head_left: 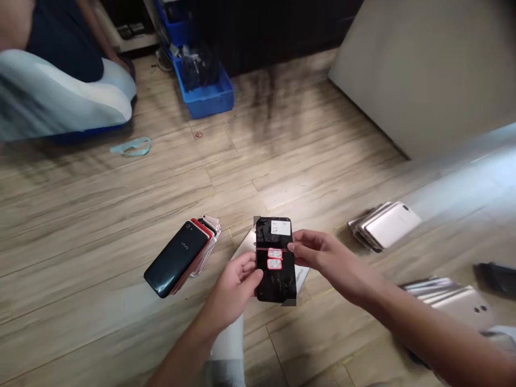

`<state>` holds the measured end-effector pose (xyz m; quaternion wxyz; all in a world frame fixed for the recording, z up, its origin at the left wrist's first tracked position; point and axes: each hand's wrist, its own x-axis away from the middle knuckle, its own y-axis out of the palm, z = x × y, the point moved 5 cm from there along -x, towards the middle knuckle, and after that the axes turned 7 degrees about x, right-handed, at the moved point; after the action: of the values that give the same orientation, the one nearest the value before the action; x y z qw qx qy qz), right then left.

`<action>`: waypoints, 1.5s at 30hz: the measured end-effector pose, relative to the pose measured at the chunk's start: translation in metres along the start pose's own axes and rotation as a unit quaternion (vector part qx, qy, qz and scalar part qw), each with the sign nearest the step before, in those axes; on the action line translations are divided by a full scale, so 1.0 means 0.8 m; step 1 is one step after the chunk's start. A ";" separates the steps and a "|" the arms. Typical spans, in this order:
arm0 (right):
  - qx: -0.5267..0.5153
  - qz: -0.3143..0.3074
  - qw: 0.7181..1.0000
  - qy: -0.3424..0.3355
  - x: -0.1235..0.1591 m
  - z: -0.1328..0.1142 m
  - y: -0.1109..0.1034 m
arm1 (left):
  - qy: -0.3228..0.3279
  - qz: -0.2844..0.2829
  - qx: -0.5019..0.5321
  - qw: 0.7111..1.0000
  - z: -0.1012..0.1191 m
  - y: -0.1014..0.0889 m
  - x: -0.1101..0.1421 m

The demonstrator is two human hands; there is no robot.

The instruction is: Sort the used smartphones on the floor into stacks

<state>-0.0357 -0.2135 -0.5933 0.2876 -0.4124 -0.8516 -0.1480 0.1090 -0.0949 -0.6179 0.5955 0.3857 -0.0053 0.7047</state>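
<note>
Between my two hands is a black smartphone (278, 285) with a white label near its top and two small red-edged stickers at the middle. My left hand (237, 285) grips its left edge, thumb on the face. On the right edge, the thumb and fingers of my right hand (318, 252) pinch it. Below the phone, partly hidden, lie pale phones (246, 244). To the left leans a stack of phones topped by a black vivo phone (179, 258). A gold phone stack (389, 223) sits to the right, and another stack (459, 306) is partly behind my right forearm.
A blue bin (207, 102) with dark plastic bags stands at the back. At the upper left, a person (66, 40) sits on a pale blue stool (72, 91). A light blue strap (135, 147) lies on the wood-look floor (161, 188). A large pale panel (427, 70) rises at right.
</note>
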 end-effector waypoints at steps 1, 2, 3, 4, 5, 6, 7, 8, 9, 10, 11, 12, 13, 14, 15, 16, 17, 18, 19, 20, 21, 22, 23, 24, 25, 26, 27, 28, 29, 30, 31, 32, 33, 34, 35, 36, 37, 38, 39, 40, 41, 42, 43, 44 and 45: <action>0.001 -0.002 1.000 0.004 0.003 -0.001 -0.001 | 0.005 -0.004 -0.003 1.000 0.000 0.000 0.000; 0.004 -0.006 1.000 0.008 0.005 -0.001 -0.001 | 0.010 -0.007 -0.005 1.000 0.000 0.000 0.000; 0.007 -0.011 1.000 0.014 0.008 0.000 -0.002 | 0.015 -0.007 -0.006 1.000 -0.001 0.000 0.000; 0.010 -0.018 1.000 0.020 0.010 0.001 -0.003 | 0.019 -0.007 -0.005 1.000 -0.001 0.000 0.000; 0.011 -0.022 0.999 0.025 0.011 0.003 -0.004 | 0.021 -0.008 -0.004 1.000 -0.002 0.001 0.001; 0.012 -0.025 0.999 0.029 0.012 0.006 -0.005 | 0.021 -0.009 -0.002 1.000 -0.004 0.002 0.002; 0.014 -0.025 0.999 0.029 0.012 0.009 -0.007 | 0.021 -0.012 0.001 1.000 -0.006 0.004 0.002; 0.019 -0.023 0.999 0.027 0.012 0.013 -0.008 | 0.021 -0.015 0.002 1.000 -0.008 0.006 0.002; 0.024 -0.020 0.999 0.026 0.011 0.017 -0.010 | 0.023 -0.017 0.003 1.000 -0.011 0.008 0.002; 0.026 -0.016 0.999 0.025 0.010 0.022 -0.011 | 0.024 -0.019 0.002 1.000 -0.013 0.009 0.001; 0.023 -0.013 0.999 0.026 0.009 0.026 -0.011 | 0.026 -0.020 0.000 0.999 -0.015 0.010 0.000; 0.014 -0.011 0.999 0.029 0.008 0.031 -0.011 | 0.029 -0.018 -0.004 0.999 -0.016 0.010 0.000; 0.003 -0.009 0.999 0.032 0.008 0.035 -0.011 | 0.031 -0.018 -0.009 0.999 -0.017 0.010 -0.001; -0.008 -0.009 0.999 0.036 0.009 0.038 -0.011 | 0.033 -0.019 -0.012 0.999 -0.017 0.010 -0.001; -0.017 -0.008 0.999 0.038 0.009 0.040 -0.011 | 0.033 -0.020 -0.015 0.999 -0.017 0.010 -0.001; -0.022 -0.007 0.999 0.040 0.010 0.041 -0.011 | 0.031 -0.021 -0.017 0.999 -0.017 0.011 -0.001; -0.025 -0.005 0.999 0.040 0.011 0.042 -0.011 | 0.028 -0.019 -0.021 0.999 -0.017 0.011 -0.001; -0.025 -0.002 0.999 0.039 0.013 0.041 -0.011 | 0.024 -0.012 -0.024 0.999 -0.018 0.012 -0.002; -0.023 0.001 0.999 0.036 0.014 0.040 -0.010 | 0.022 0.001 -0.023 0.999 -0.018 0.011 -0.003; -0.019 0.002 0.999 0.032 0.015 0.038 -0.010 | 0.024 0.020 -0.013 0.999 -0.019 0.010 -0.004; -0.013 0.002 1.000 0.029 0.016 0.035 -0.008 | 0.027 0.037 0.006 0.999 -0.020 0.008 -0.007; -0.012 -0.002 1.000 0.029 0.017 0.033 -0.006 | 0.027 0.050 0.033 0.998 -0.022 0.006 -0.009; -0.018 -0.011 0.999 0.035 0.018 0.030 -0.002 | 0.025 0.058 0.068 0.996 -0.025 0.005 -0.013; -0.031 -0.026 0.998 0.047 0.019 0.029 0.002 | 0.014 0.056 0.108 0.992 -0.028 0.003 -0.016; -0.048 -0.044 0.996 0.063 0.019 0.028 0.006 | -0.005 0.046 0.152 0.987 -0.032 0.002 -0.020; -0.062 -0.059 0.993 0.075 0.019 0.027 0.009 | -0.031 0.031 0.197 0.980 -0.037 0.003 -0.023; -0.069 -0.067 0.992 0.080 0.019 0.026 0.011 | -0.060 0.012 0.242 0.968 -0.040 0.003 -0.025; -0.068 -0.064 0.992 0.080 0.018 0.026 0.009 | -0.087 -0.012 0.285 0.955 -0.043 0.005 -0.027; -0.061 -0.049 0.994 0.077 0.017 0.026 0.006 | -0.110 -0.041 0.321 0.940 -0.044 0.008 -0.028; -0.055 -0.025 0.995 0.077 0.015 0.029 0.000 | -0.128 -0.069 0.346 0.927 -0.044 0.011 -0.028; -0.054 0.001 0.995 0.082 0.014 0.033 -0.006 | -0.139 -0.093 0.362 0.917 -0.043 0.013 -0.027; -0.059 0.024 0.994 0.094 0.013 0.038 -0.013 | -0.143 -0.112 0.372 0.910 -0.042 0.015 -0.027; -0.066 0.040 0.991 0.108 0.012 0.044 -0.018 | -0.143 -0.125 0.379 0.906 -0.040 0.015 -0.027; -0.073 0.052 0.989 0.121 0.011 0.051 -0.023 | -0.140 -0.134 0.385 0.902 -0.039 0.015 -0.026; -0.078 0.059 0.987 0.130 0.009 0.056 -0.027 | -0.137 -0.141 0.391 0.899 -0.039 0.015 -0.027; -0.083 0.063 0.985 0.136 0.008 0.061 -0.029 | -0.133 -0.147 0.398 0.895 -0.039 0.014 -0.027; -0.087 0.065 0.984 0.139 0.007 0.065 -0.031 | -0.132 -0.156 0.406 0.891 -0.039 0.013 -0.027; -0.092 0.066 0.984 0.141 0.006 0.068 -0.032 | -0.133 -0.163 0.412 0.887 -0.039 0.012 -0.027; -0.097 0.068 0.983 0.142 0.005 0.070 -0.033 | -0.134 -0.170 0.416 0.883 -0.039 0.010 -0.026; -0.101 0.068 0.982 0.141 0.004 0.071 -0.034 | -0.135 -0.175 0.420 0.880 -0.039 0.009 -0.027; -0.103 0.067 0.983 0.138 0.003 0.072 -0.034 | -0.137 -0.179 0.422 0.878 -0.038 0.008 -0.027; -0.102 0.064 0.983 0.136 0.003 0.072 -0.034 | -0.139 -0.183 0.423 0.876 -0.038 0.007 -0.027; -0.098 0.061 0.984 0.132 0.003 0.073 -0.034 | -0.140 -0.184 0.424 0.876 -0.037 0.007 -0.027; -0.092 0.056 0.986 0.130 0.003 0.073 -0.034 | -0.139 -0.183 0.423 0.876 -0.036 0.006 -0.028; -0.086 0.053 0.987 0.129 0.004 0.073 -0.034 | -0.138 -0.179 0.421 0.878 -0.035 0.006 -0.029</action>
<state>-0.0801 -0.1999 -0.6381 0.3661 -0.4574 -0.7686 -0.2568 0.0900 -0.1023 -0.6481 0.4858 0.6877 0.2790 0.4617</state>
